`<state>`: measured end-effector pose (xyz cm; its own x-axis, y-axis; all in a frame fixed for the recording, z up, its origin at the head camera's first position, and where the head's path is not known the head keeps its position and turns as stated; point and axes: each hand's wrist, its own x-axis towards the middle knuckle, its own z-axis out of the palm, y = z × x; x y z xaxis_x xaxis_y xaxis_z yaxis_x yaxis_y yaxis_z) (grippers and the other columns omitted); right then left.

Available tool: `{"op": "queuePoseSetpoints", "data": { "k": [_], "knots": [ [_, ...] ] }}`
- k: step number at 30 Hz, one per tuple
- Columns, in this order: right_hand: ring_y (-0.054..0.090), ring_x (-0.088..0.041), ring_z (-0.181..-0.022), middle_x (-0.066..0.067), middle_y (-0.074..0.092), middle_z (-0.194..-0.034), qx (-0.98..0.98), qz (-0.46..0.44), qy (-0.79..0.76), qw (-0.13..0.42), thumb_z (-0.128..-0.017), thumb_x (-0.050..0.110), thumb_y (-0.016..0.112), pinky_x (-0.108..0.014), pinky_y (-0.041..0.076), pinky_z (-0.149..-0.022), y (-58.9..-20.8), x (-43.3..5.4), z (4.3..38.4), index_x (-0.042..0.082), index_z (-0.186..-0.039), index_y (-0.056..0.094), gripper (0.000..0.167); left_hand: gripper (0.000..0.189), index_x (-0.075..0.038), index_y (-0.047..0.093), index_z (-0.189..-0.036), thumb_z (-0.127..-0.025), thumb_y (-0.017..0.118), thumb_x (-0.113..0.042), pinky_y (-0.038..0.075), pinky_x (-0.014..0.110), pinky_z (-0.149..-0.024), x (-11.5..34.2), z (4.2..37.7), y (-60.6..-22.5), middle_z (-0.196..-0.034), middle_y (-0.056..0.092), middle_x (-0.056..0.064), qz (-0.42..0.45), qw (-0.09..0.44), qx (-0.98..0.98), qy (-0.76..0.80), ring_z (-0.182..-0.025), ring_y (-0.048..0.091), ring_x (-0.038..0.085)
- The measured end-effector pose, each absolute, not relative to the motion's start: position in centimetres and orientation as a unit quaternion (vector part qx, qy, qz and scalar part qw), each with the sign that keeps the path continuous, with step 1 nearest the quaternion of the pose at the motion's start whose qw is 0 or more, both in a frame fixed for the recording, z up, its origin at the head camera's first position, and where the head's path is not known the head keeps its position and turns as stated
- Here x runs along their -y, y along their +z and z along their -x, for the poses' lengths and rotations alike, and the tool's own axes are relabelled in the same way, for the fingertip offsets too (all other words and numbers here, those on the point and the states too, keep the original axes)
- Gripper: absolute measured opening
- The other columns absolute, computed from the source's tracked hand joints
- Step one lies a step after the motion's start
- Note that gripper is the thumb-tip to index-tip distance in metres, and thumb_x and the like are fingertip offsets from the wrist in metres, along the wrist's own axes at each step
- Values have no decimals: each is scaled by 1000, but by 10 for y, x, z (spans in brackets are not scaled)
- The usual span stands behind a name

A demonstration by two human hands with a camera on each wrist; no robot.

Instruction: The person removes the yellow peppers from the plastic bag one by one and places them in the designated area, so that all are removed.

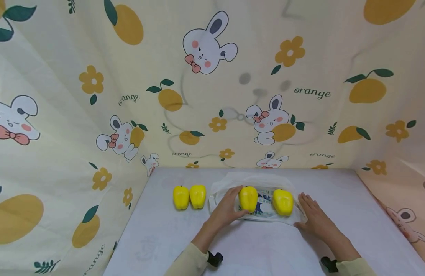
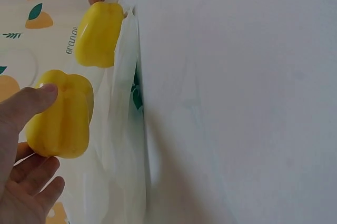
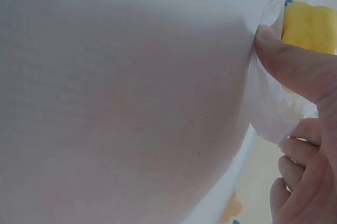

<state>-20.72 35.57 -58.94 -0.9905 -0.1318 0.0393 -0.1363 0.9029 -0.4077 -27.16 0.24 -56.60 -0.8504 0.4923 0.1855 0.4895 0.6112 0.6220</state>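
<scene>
In the head view my left hand (image 1: 224,209) holds a yellow bell pepper (image 1: 248,199), thumb on one side and fingers on the other. This pepper (image 2: 60,116) shows clearly in the left wrist view. Under it spreads a thin white plastic bag (image 1: 262,218) with dark blue print. A second yellow bell pepper (image 1: 283,202) sits at the bag's right part. My right hand (image 1: 315,216) is at the bag's right edge, thumb and fingers spread apart. In the right wrist view the thumb (image 3: 289,58) and fingertips touch the film's edge.
Two more yellow bell peppers (image 1: 181,197) (image 1: 197,196) stand side by side on the white table (image 1: 157,237), left of the bag. Behind the table and along its sides hangs a cream cloth (image 1: 212,92) printed with rabbits and oranges.
</scene>
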Motion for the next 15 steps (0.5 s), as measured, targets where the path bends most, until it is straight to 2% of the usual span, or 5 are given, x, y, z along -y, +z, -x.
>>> {"op": "queuePoseSetpoints", "data": {
  "k": [15],
  "knots": [
    [24,-59,-153,-39,24,-167,978,-66,199,6,-79,26,96,-72,22,-125,-585,-354,206,-14,-161,30,112,90,-21,37,-167,-93,87,-33,42,44,-125,24,265,-560,-169,42,0,-265,9,-895,358,-152,46,21]
  ]
}}
